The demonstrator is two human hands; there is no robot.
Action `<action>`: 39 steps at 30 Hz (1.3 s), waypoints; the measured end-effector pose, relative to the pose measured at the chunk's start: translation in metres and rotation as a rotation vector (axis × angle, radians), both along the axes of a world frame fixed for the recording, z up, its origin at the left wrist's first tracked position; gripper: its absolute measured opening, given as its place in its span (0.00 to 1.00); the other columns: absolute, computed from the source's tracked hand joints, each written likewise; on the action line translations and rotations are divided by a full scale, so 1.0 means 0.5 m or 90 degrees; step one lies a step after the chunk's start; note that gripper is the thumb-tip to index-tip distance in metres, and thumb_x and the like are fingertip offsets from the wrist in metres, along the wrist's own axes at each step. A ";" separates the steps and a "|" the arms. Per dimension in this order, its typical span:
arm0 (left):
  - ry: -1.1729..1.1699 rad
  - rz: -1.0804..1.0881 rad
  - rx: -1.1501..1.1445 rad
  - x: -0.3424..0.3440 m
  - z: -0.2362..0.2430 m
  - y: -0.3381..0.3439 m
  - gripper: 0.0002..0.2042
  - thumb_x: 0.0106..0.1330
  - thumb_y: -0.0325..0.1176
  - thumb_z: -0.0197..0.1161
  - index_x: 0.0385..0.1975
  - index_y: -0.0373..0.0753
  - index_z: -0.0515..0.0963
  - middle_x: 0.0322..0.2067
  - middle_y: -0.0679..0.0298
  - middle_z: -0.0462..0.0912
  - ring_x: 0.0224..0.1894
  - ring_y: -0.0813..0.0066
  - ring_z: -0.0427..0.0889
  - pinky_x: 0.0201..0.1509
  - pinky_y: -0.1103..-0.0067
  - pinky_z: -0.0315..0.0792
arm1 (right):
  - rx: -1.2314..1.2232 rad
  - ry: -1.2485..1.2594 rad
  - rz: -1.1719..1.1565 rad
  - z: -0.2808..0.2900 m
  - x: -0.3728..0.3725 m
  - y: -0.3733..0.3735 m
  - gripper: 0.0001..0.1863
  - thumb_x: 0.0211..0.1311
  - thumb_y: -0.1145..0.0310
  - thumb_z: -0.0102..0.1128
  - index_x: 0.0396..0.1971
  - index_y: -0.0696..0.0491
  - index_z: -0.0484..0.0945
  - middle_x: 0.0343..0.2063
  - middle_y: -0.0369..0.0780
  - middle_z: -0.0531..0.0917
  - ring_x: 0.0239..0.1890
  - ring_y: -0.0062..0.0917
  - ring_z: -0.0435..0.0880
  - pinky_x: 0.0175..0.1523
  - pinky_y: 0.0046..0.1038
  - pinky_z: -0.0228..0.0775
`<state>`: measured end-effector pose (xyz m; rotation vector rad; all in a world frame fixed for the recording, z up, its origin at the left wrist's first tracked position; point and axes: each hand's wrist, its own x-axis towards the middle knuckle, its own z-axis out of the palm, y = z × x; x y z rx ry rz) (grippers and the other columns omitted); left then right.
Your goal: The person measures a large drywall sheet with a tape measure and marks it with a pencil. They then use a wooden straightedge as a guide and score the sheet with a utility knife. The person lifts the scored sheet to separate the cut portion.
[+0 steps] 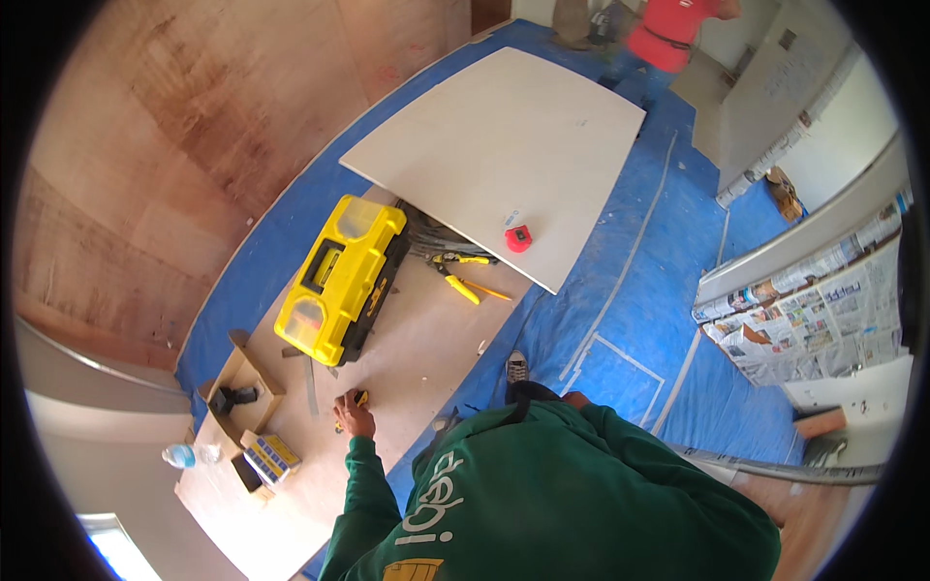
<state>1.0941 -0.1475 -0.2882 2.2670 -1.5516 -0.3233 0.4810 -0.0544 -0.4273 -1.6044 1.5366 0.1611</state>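
Observation:
My left hand [355, 418] grips a small yellow and black tool [360, 397] at a pale brown board [431, 358] laid over blue floor covering. A yellow toolbox [339, 276] lies just beyond it, beside yellow-handled pliers [455, 283]. To the left are an open cardboard box [260, 378] holding a black object [232, 397], and a blue-and-yellow small box [271, 455]. My right hand [576, 400] barely shows past my green sleeve, its fingers too hidden to read.
A white board [499, 131] with a red tape measure [518, 237] lies ahead. A plastic bottle [178, 455] sits at left. A person in red [662, 39] stands at the back right. Plywood [155, 116] lines the left; newspaper-covered panels [814, 310] are at right.

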 end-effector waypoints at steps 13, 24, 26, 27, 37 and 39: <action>0.081 -0.092 0.014 -0.013 0.055 0.009 0.26 0.56 0.28 0.76 0.58 0.45 0.80 0.51 0.55 0.80 0.55 0.49 0.78 0.59 0.58 0.74 | -0.097 -0.048 -0.105 0.248 0.128 -0.176 0.18 0.70 0.55 0.58 0.44 0.53 0.86 0.43 0.52 0.88 0.49 0.51 0.87 0.57 0.47 0.78; 0.158 -0.166 -0.083 -0.149 0.119 0.101 0.33 0.62 0.27 0.72 0.69 0.39 0.71 0.55 0.47 0.76 0.54 0.47 0.78 0.58 0.62 0.76 | -0.424 0.102 0.019 0.357 0.278 -0.570 0.17 0.67 0.62 0.68 0.48 0.57 0.78 0.45 0.51 0.85 0.52 0.49 0.83 0.56 0.47 0.77; 0.152 -0.171 -0.085 -0.199 0.140 0.138 0.32 0.62 0.27 0.72 0.69 0.39 0.71 0.53 0.47 0.76 0.52 0.49 0.79 0.57 0.62 0.76 | -0.419 0.149 0.080 0.322 0.285 -0.620 0.18 0.66 0.62 0.69 0.49 0.57 0.79 0.43 0.49 0.85 0.52 0.48 0.83 0.58 0.47 0.77; 0.173 -0.160 -0.063 -0.225 0.151 0.151 0.32 0.62 0.27 0.71 0.69 0.38 0.71 0.53 0.47 0.76 0.52 0.50 0.80 0.56 0.62 0.77 | -0.395 0.188 0.116 0.303 0.284 -0.642 0.19 0.65 0.62 0.70 0.50 0.57 0.79 0.42 0.49 0.85 0.52 0.47 0.82 0.58 0.48 0.77; 0.361 -0.044 -0.013 -0.590 0.284 -0.049 0.27 0.68 0.29 0.69 0.68 0.38 0.73 0.51 0.51 0.81 0.47 0.62 0.86 0.49 0.69 0.80 | -0.024 -0.063 0.208 0.280 0.140 -0.525 0.13 0.67 0.68 0.58 0.43 0.60 0.84 0.39 0.52 0.89 0.43 0.50 0.89 0.46 0.52 0.81; 0.327 -0.159 -0.045 -0.677 0.318 -0.165 0.28 0.68 0.29 0.70 0.68 0.38 0.72 0.51 0.50 0.81 0.51 0.57 0.84 0.53 0.66 0.79 | -0.046 -0.103 0.254 0.288 0.053 -0.445 0.15 0.65 0.67 0.58 0.46 0.60 0.82 0.43 0.53 0.88 0.47 0.50 0.88 0.49 0.51 0.80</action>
